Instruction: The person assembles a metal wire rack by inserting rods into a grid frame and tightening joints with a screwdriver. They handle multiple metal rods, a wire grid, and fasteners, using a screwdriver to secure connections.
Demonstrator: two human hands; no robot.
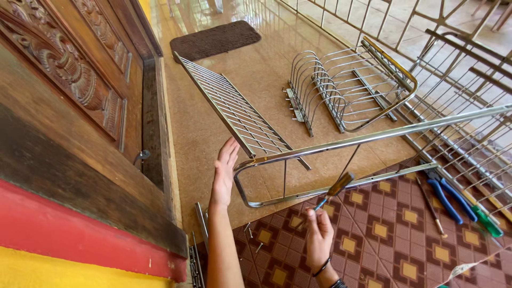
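My left hand [224, 170] is raised with flat fingers against the rounded end of a long steel tube frame [373, 137]; whether it grips the tube I cannot tell. A flat wire shelf panel [234, 109] leans tilted just above that hand. My right hand [318, 234] is closed on a screwdriver [337, 188] with an amber handle and blue collar, held near the frame's lower bar [341, 186]. A few loose screws [249, 230] lie on the patterned mat [389, 240] beneath my wrists.
A wire plate rack [346, 85] lies on the tan floor. Blue-handled pliers [450, 194], a green-handled screwdriver [488, 221] and a thin tool [429, 202] rest on the mat at right. A carved wooden door [69, 80] stands left, a brown doormat [216, 38] farther off, a metal railing [469, 64] right.
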